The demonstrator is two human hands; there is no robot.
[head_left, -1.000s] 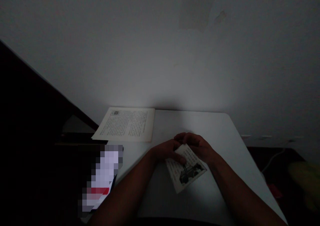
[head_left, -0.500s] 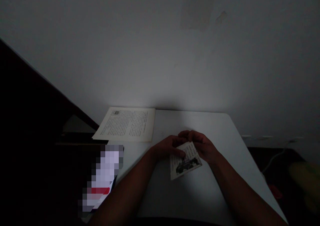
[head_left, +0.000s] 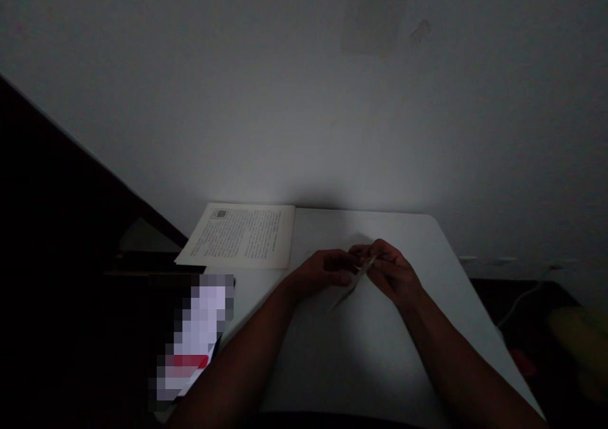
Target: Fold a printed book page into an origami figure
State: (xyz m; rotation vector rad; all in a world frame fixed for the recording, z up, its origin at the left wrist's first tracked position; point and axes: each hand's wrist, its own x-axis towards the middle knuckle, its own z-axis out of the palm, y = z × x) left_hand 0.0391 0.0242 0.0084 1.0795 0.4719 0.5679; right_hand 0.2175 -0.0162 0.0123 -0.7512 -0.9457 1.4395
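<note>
A small piece of printed paper is held up between my hands above the white table, tilted nearly edge-on, so its print barely shows. My right hand pinches its upper end between thumb and fingers. On the other side, my left hand has its bent fingers and thumb against the paper, with a dark gap between thumb and index finger. The far fingertips of both hands come close together and partly hide each other. Dim light blurs the finer detail.
A larger printed sheet lies at the table's back left corner. Beside my left forearm is a phone-like lit screen, blurred out. The wall stands right behind the table. A pale cable runs at the right.
The paper has turned from showing its printed, pictured face to nearly edge-on. My right hand has shifted slightly up and right; the left thumb no longer lies across the paper's face.
</note>
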